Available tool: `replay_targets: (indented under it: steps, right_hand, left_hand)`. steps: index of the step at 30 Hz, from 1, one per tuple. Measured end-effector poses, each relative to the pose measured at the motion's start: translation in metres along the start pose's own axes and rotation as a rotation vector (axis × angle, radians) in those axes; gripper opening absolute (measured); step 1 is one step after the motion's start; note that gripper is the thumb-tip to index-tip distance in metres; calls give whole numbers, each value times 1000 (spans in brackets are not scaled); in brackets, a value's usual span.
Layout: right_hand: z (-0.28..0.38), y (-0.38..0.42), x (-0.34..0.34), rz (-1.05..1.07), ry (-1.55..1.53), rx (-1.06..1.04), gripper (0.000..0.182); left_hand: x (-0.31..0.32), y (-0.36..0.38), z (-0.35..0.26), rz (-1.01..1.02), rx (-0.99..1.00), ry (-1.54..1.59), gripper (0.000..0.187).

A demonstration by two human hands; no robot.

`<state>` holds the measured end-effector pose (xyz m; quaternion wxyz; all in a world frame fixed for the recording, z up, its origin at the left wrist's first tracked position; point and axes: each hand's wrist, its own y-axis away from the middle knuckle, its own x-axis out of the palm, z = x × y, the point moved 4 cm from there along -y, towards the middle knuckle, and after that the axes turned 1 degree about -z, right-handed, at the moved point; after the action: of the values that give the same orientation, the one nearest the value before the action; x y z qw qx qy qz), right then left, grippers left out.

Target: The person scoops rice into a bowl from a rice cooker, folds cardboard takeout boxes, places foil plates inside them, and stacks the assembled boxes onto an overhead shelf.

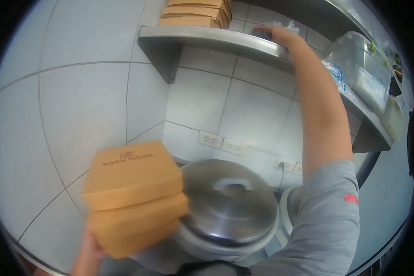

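Note:
My left hand (95, 244), at the lower left, is closed under a small stack of brown cardboard food boxes (134, 172). The top box has "MANN HANN" printed on its lid, and the stack is a little blurred. High up, my right hand (283, 36) reaches over the front edge of a metal shelf (216, 36). Its fingers bend round something dark, which I cannot make out, beside a clear plastic bag (293, 27). Part of that hand's grip is hidden.
More brown boxes (195, 14) are stacked on the shelf's left end. Below stands a large round pot with a metal lid (230, 202), and another (290, 204) is partly behind my right arm. A clear plastic bin (361, 64) sits at the shelf's right. Wall sockets (221, 143) line the tiles.

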<state>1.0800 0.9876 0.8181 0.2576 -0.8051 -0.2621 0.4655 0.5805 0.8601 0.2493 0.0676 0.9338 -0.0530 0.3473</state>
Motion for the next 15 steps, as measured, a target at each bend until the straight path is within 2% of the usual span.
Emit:
replay_targets:
  steps: [3, 5, 7, 10, 13, 15]
  right_hand:
    - [24, 29, -28, 87, 46, -118, 41]
    - [24, 43, -42, 61, 104, -22, 34]
    - [17, 45, -50, -53, 195, 249, 29]
    - [-5, 73, -66, -10, 601, 33, 24]
    - [-36, 67, -62, -65, 727, 166, 23]
    - [-52, 52, -40, 26, 797, 197, 24]
  left_hand:
    - [-23, -6, 10, -24, -10, 47, 55]
    - [-30, -14, 12, -10, -21, 71, 54]
    - [-31, -14, 9, 3, -17, 57, 53]
    - [-33, -18, 10, -4, -13, 71, 52]
    - [-28, -23, 7, -1, -43, 104, 52]
    - [-23, -24, 5, 1, -55, 113, 52]
